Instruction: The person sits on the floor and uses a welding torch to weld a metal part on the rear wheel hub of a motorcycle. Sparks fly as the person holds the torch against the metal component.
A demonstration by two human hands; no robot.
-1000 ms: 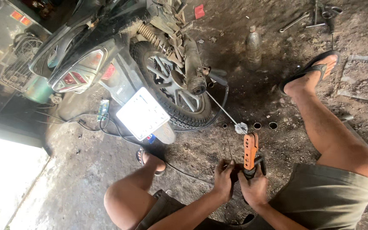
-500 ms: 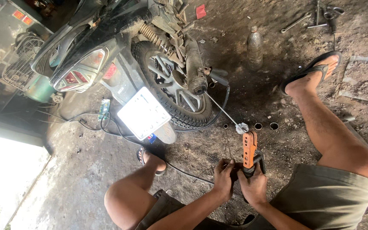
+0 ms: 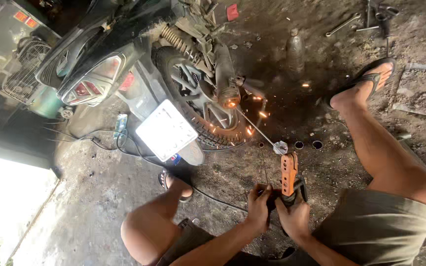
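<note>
My left hand (image 3: 258,207) and my right hand (image 3: 293,215) both grip the base of an orange welding electrode holder (image 3: 288,173). A thin welding rod (image 3: 255,129) runs from its clamp up to the exhaust pipe (image 3: 225,74) of a scooter. Its tip glows orange at the pipe's end (image 3: 230,103), and sparks scatter around the rear wheel (image 3: 198,101). I squat with knees apart, one sandalled foot (image 3: 363,83) stretched toward the right.
The scooter's tail light (image 3: 92,81) and white number plate (image 3: 166,130) face me. A black cable (image 3: 124,148) snakes over the dirt floor. A bottle (image 3: 295,49) and wrenches (image 3: 343,24) lie behind. A fan cage (image 3: 23,74) stands at left.
The rod tip now touches the exhaust end; a glow and flying sparks have appeared there. Both hands keep their hold on the holder.
</note>
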